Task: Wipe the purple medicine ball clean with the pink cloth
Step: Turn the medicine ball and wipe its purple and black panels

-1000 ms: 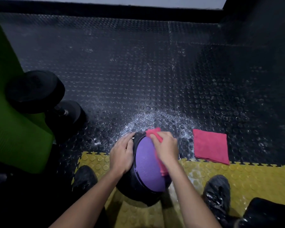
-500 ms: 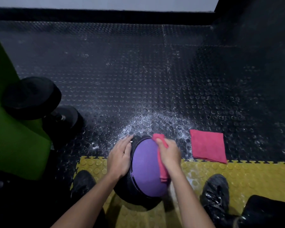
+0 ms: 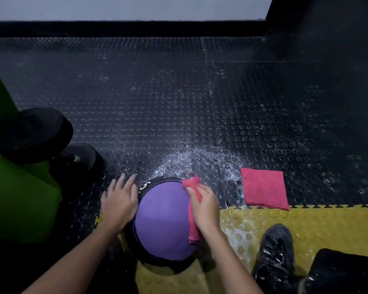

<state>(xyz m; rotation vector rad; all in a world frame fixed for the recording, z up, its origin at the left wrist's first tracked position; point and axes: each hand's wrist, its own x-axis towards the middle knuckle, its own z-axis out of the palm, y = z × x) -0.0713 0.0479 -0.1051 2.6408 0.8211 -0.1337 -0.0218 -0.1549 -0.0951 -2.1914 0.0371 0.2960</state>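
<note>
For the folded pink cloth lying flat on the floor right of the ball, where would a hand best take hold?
Probably the near edge, pinched from above from the person's side: the folded cloth lies flat, and its layers show there, nearest the right hand.

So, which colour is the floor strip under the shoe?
The floor strip is yellow with round studs; the head view shows it best.

Matt purple medicine ball [image 3: 161, 221], soft pink cloth [image 3: 193, 211], studded black rubber floor [image 3: 178, 102] dusted white, glossy black shoe [image 3: 274, 251].
</note>
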